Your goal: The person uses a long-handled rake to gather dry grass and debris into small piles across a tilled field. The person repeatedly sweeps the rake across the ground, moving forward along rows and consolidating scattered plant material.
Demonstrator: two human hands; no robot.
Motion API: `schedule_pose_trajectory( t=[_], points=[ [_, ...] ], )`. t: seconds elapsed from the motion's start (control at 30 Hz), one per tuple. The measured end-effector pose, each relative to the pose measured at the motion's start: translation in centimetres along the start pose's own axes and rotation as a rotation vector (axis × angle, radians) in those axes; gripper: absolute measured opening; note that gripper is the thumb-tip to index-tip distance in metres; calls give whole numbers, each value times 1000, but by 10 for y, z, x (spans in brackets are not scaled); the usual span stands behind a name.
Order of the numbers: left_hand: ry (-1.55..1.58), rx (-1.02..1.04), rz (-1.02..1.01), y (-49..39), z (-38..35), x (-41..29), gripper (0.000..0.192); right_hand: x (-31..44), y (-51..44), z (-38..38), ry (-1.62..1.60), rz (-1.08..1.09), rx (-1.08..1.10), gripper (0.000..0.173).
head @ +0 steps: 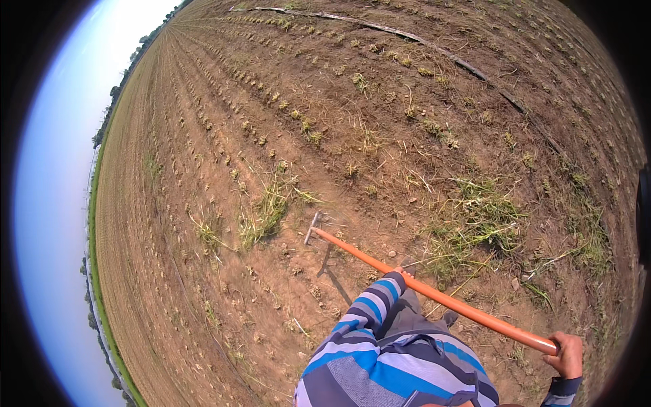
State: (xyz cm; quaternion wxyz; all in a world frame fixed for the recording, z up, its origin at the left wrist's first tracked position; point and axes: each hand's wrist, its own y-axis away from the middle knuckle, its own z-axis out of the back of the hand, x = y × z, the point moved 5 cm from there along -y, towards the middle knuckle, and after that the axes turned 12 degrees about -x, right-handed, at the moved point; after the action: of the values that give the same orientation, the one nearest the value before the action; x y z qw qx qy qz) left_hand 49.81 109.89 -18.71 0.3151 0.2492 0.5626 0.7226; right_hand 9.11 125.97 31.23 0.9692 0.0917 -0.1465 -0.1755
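A rake with a long orange handle [457,305] slants across the front of my body. Its narrow metal head [312,228] is at or just above the brown soil, with tines pointing to the right. My left hand [405,272] grips the handle around its middle, partly hidden by the striped sleeve. Around the handle's butt end, at the lower right, my right hand [565,353] is closed. Pulled or cut grass lies in a clump [267,211] just beyond the rake head. A larger heap of green and dry grass [480,216] lies to the right of the handle.
Rows of small, yellowish plants [305,124] run across the field towards the horizon. A long dark strip or hose [457,61] curves over the soil at the upper right. More grass [590,234] lies at the right. My shoe [450,318] shows below the handle.
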Motion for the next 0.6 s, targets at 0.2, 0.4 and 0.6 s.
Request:
schedule_pose_trajectory(
  t=[0.2,0.4,0.6],
  points=[
    [129,70,-3,-28,48,-67,24,123,-62,-85,19,303,48,40],
    [116,48,-15,-16,75,-64,20,209,-71,-135,-105,527,160,42],
    [62,49,89,14,109,-47,13,240,-32,-142,-104,578,203,39]
  ],
)
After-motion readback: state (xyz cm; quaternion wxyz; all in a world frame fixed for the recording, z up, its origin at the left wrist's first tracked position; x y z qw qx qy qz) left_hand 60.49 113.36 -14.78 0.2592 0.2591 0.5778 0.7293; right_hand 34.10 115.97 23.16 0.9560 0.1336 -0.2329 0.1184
